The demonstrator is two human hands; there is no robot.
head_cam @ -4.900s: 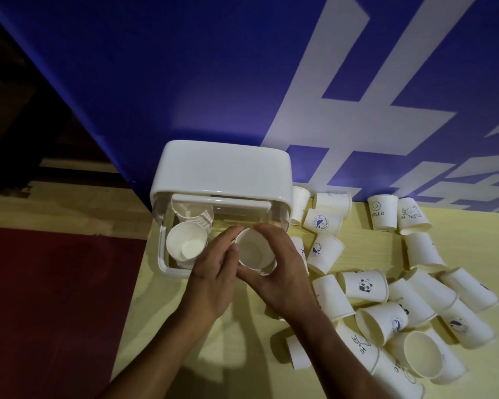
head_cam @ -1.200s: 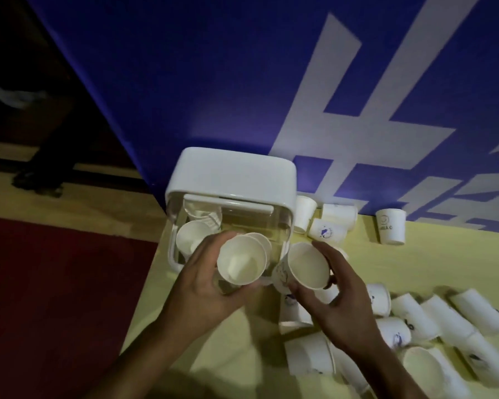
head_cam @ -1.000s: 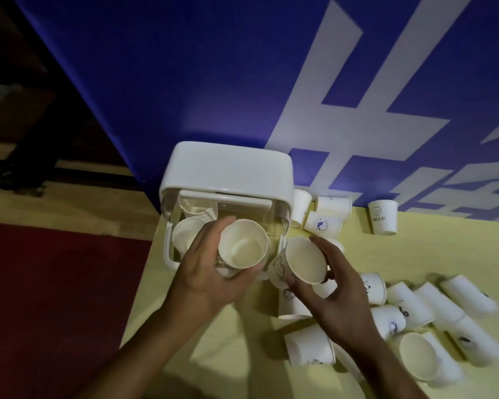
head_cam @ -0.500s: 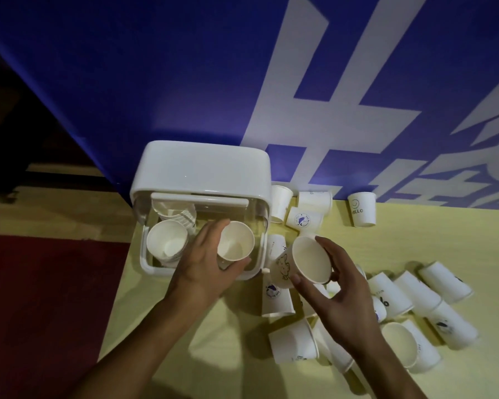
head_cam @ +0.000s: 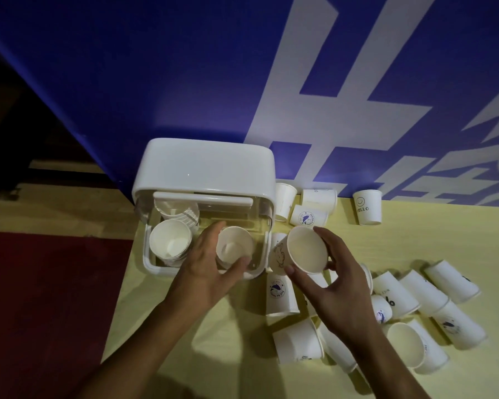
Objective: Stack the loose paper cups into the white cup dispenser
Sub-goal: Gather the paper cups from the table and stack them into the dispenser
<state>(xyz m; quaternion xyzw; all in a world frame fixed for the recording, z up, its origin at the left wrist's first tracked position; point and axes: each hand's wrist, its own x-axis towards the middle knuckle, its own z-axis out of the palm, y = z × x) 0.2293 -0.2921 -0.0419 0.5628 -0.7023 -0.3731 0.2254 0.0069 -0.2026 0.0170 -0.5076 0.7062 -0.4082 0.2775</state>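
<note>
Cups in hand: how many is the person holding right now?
2. The first cup is in the left hand, inside the right side of the white cup dispenser. The second cup is in the right hand, just right of the dispenser. Nested extras may be hidden.

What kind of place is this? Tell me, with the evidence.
Probably an event or exhibition venue, not a home: a blue banner with large white characters stands behind the yellow table, a red carpet covers the floor, and printed paper cups lie beside a white cup dispenser.

both forearms [head_cam: 133,355] cut off by bottom edge; cup prints [head_cam: 277,287] blurred.
</note>
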